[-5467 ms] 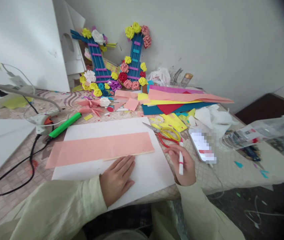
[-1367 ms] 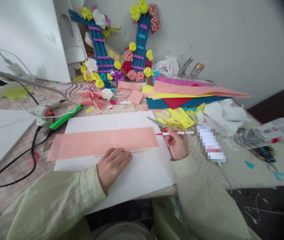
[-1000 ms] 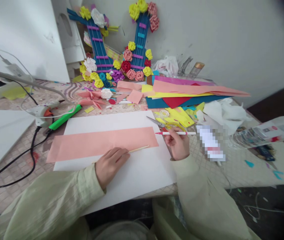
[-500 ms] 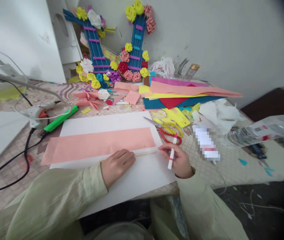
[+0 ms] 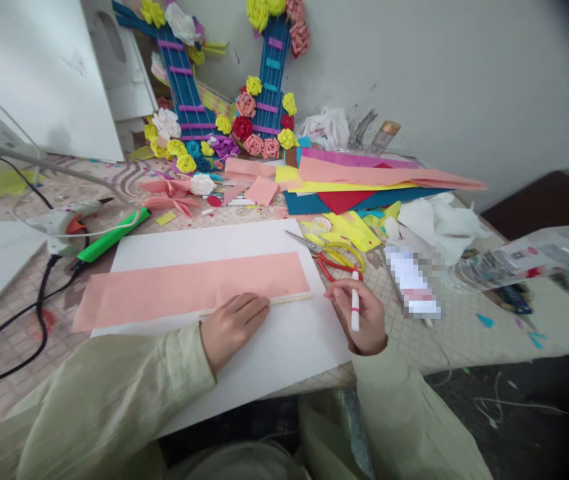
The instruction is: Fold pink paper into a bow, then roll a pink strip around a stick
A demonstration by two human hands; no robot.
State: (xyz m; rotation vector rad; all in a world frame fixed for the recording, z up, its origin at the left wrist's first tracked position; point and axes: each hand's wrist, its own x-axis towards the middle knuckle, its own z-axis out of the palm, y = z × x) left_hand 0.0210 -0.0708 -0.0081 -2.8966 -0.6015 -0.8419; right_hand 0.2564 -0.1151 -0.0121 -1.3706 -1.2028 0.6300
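Observation:
A long pink paper strip (image 5: 184, 288) lies across a white sheet (image 5: 274, 340) on the table. A thin wooden stick (image 5: 289, 299) runs along the strip's near edge. My left hand (image 5: 231, 328) rests flat on the sheet, its fingertips pressing the stick against the strip. My right hand (image 5: 361, 320) sits at the sheet's right edge, closed round a white pen with a pink tip (image 5: 355, 308) that points away from me.
Red-and-yellow scissors (image 5: 334, 253) lie just beyond my right hand, next to a phone (image 5: 411, 280). Stacked coloured paper (image 5: 364, 187), paper-flower decorations (image 5: 224, 120), a glue gun (image 5: 64, 223) with its black cord and a green marker (image 5: 109, 237) lie around the sheet.
My right hand turned the pen from lying sideways to pointing away and drew back toward the sheet's edge. My left hand brought the stick level against the strip's near edge.

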